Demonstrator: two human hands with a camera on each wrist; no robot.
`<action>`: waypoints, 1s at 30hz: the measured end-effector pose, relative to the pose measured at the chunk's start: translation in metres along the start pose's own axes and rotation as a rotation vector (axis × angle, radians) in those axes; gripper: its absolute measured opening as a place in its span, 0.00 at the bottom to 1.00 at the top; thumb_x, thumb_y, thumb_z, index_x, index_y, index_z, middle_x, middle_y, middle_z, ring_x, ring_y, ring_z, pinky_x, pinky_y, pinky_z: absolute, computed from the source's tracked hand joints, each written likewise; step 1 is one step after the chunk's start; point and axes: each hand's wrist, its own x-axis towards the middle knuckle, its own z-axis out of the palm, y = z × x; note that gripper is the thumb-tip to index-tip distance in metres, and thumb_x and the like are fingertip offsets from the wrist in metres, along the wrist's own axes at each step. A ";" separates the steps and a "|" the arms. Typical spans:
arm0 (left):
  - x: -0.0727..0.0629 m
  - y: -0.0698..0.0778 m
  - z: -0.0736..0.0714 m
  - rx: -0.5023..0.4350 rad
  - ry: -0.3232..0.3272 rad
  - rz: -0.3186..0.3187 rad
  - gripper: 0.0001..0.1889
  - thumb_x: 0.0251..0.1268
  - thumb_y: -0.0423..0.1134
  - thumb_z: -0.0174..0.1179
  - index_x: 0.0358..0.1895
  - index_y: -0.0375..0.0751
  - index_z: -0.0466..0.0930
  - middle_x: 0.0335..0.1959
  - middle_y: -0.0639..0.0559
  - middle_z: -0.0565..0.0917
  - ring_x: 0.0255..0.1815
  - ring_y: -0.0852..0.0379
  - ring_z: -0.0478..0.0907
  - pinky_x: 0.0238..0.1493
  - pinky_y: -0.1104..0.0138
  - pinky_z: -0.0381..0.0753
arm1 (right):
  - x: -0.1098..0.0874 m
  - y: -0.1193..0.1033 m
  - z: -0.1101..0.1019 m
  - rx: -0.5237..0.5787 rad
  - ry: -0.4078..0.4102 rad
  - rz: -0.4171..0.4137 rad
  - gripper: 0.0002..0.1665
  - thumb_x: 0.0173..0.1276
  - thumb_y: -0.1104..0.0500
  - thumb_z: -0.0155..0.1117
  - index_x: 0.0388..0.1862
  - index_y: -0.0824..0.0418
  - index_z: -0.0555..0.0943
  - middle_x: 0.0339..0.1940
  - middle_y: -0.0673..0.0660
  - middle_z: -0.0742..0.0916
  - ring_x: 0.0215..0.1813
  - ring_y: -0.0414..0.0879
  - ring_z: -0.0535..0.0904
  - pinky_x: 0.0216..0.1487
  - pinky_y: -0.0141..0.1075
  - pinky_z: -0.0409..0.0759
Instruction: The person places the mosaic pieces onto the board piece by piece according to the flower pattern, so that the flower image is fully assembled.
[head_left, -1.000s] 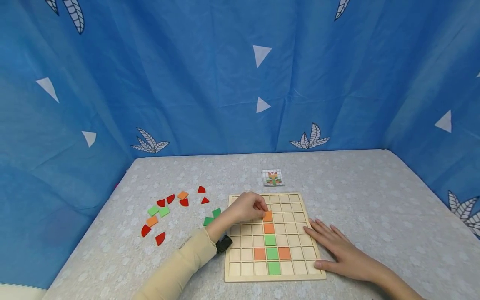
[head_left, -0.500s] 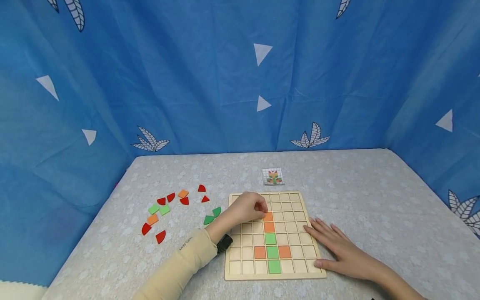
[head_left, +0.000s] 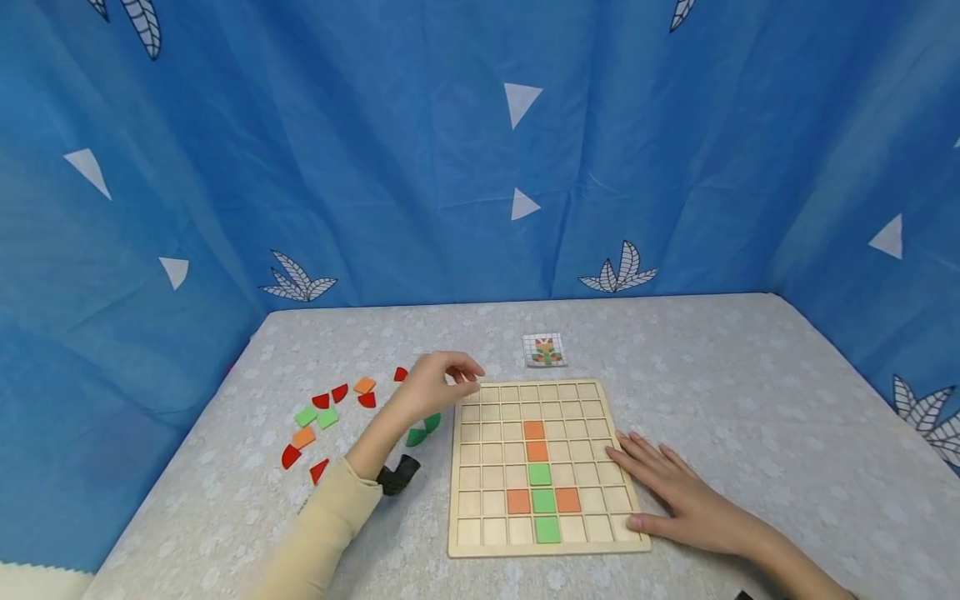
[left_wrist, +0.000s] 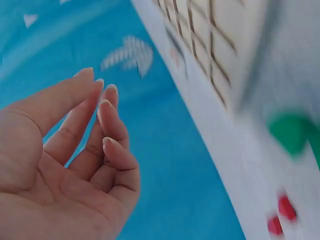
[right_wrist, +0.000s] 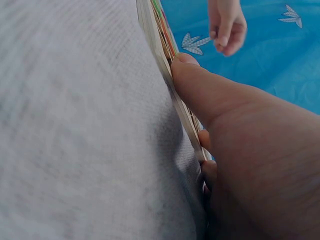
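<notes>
My left hand [head_left: 437,385] is in the air by the far left corner of a wooden grid board [head_left: 471,477]. Nothing sits between its loosely bent fingers in the left wrist view, thumb close to the index fingertip. My right hand [head_left: 678,504] rests along the board's right edge, fingers extended and thumb [right_wrist: 192,75] on the rim. A column in the grid holds two orange squares, the farthest one [head_left: 533,430] above the other [head_left: 537,451], then several light green squares [head_left: 539,474]. Orange squares flank the column at left [head_left: 518,501] and right [head_left: 567,500].
A small printed pattern card [head_left: 543,351] lies behind the board. Left of it are scattered red quarter-circles [head_left: 291,456], orange squares [head_left: 303,437], light green squares [head_left: 327,418] and dark green quarter-circles [head_left: 416,437]. A blue curtain [head_left: 450,167] surrounds the cloth-covered table [head_left: 712,358].
My left hand has let go of the farthest orange square, leaving it in its cell, and has moved left and away from the board's middle. The right hand stays in place.
</notes>
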 end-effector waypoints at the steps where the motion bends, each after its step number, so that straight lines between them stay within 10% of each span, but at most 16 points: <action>1: -0.004 -0.005 -0.008 0.000 0.019 -0.018 0.07 0.60 0.32 0.63 0.41 0.38 0.83 0.33 0.54 0.81 0.34 0.57 0.75 0.33 0.64 0.74 | 0.000 0.000 0.000 0.000 0.000 -0.003 0.44 0.63 0.43 0.62 0.74 0.51 0.57 0.73 0.59 0.60 0.73 0.52 0.47 0.63 0.25 0.28; 12: -0.042 -0.075 -0.074 -0.064 0.200 -0.353 0.14 0.63 0.34 0.60 0.49 0.29 0.79 0.41 0.41 0.80 0.40 0.45 0.77 0.37 0.60 0.78 | 0.000 0.000 0.000 0.028 -0.003 0.009 0.44 0.63 0.43 0.63 0.74 0.51 0.58 0.73 0.59 0.59 0.73 0.52 0.47 0.62 0.24 0.28; 23: -0.053 -0.121 -0.066 0.099 0.217 -0.487 0.20 0.59 0.39 0.65 0.50 0.28 0.77 0.38 0.39 0.79 0.38 0.45 0.74 0.36 0.60 0.75 | 0.000 0.000 0.002 0.021 0.008 0.004 0.44 0.62 0.43 0.64 0.74 0.51 0.58 0.72 0.60 0.60 0.73 0.52 0.47 0.63 0.25 0.28; 30: -0.050 -0.123 -0.062 0.211 0.197 -0.495 0.14 0.56 0.37 0.67 0.39 0.29 0.79 0.29 0.45 0.76 0.31 0.48 0.71 0.33 0.58 0.71 | 0.001 -0.001 0.001 0.023 0.002 0.010 0.44 0.62 0.43 0.63 0.74 0.52 0.58 0.73 0.59 0.59 0.73 0.49 0.45 0.63 0.25 0.28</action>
